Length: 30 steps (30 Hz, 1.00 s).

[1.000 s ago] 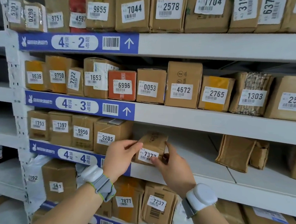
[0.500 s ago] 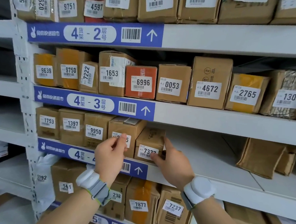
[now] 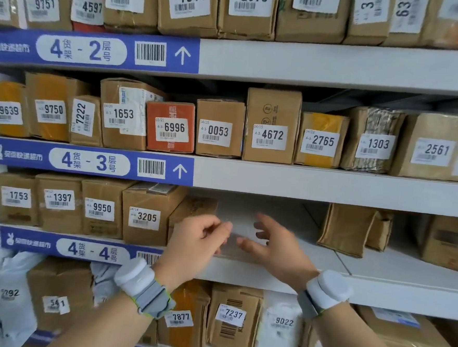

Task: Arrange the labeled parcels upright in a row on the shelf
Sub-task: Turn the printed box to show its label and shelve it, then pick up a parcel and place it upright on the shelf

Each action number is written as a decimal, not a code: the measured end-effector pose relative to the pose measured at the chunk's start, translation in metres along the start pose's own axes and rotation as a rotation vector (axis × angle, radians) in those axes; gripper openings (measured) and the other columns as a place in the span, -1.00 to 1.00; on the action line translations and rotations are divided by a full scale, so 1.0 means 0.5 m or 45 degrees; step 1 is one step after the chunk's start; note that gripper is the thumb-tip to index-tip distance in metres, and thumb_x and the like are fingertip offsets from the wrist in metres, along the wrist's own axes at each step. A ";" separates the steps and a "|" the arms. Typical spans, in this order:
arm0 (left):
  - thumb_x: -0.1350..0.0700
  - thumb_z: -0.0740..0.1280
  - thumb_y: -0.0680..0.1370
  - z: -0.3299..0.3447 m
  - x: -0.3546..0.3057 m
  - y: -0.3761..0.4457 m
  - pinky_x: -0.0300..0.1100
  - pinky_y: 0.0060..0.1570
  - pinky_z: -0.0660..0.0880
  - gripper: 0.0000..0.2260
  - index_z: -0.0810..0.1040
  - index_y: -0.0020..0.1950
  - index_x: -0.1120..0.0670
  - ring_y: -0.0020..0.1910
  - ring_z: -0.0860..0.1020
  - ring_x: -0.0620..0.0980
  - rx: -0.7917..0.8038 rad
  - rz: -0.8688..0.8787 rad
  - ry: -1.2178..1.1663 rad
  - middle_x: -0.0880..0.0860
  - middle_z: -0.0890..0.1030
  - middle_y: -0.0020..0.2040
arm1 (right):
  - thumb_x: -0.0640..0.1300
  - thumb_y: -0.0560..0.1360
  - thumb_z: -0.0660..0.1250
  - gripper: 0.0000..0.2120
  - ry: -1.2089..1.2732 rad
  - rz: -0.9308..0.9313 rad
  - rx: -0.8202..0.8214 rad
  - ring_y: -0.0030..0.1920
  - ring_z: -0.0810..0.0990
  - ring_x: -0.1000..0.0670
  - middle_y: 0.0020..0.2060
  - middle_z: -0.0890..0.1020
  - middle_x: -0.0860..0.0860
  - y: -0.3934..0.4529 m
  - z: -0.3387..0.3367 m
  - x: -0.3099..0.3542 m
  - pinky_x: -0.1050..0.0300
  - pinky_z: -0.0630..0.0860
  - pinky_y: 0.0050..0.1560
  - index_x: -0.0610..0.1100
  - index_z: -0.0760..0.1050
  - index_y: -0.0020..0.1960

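Left hand (image 3: 194,241) raised before shelf 4-4 (image 3: 283,274), fingers loosely curled, grasping nothing. Right hand (image 3: 277,244) alongside, fingers spread, released, blurred. Small brown parcel (image 3: 193,208) upright behind left hand, just beside parcel 3205 (image 3: 145,216), label hidden.

head cam | faces shelf (image 3: 330,184) front-on, slightly downward | close, arm's reach
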State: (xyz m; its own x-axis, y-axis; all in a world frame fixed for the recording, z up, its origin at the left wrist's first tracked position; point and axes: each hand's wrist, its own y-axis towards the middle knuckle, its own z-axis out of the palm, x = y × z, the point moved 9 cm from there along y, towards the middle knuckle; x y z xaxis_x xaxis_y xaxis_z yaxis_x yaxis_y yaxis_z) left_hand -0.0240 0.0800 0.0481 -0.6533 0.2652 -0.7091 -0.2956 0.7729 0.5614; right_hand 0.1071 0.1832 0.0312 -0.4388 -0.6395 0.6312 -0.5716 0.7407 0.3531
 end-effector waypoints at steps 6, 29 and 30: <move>-0.06 0.30 0.56 0.140 -0.063 0.030 -0.22 -0.30 0.44 -0.77 0.60 -0.21 0.01 -0.33 0.56 -0.09 0.188 0.042 0.154 0.04 0.62 -0.33 | 0.03 0.52 0.41 -0.59 0.002 0.087 -0.355 -0.03 0.60 0.15 0.03 0.65 0.09 -0.049 -0.156 -0.098 0.33 0.50 -0.04 -0.06 0.52 0.33; -0.21 0.39 0.34 0.444 -0.137 0.162 -0.15 -0.04 0.44 -0.31 0.32 0.39 0.00 0.20 0.55 0.16 0.163 -0.227 0.094 0.08 0.56 0.25 | -0.26 0.47 0.18 -0.50 0.428 0.426 -0.538 0.19 0.55 -0.14 0.20 0.61 -0.06 -0.077 -0.294 -0.248 -0.13 0.50 0.27 -0.05 0.41 0.40; -0.20 0.39 0.35 0.447 -0.139 0.164 -0.15 -0.05 0.43 -0.32 0.31 0.39 0.00 0.19 0.55 0.16 0.153 -0.228 0.114 0.08 0.55 0.25 | -0.21 0.43 0.18 -0.48 0.441 0.423 -0.547 0.19 0.55 -0.15 0.20 0.61 -0.07 -0.078 -0.296 -0.247 -0.15 0.50 0.27 -0.05 0.42 0.40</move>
State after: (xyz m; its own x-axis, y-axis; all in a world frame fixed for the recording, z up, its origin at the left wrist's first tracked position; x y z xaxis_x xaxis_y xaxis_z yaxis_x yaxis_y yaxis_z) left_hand 0.1529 0.2541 0.0479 -0.6587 0.0695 -0.7492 -0.3310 0.8674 0.3715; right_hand 0.2860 0.2638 0.0419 -0.2542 -0.3118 0.9155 -0.0839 0.9501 0.3003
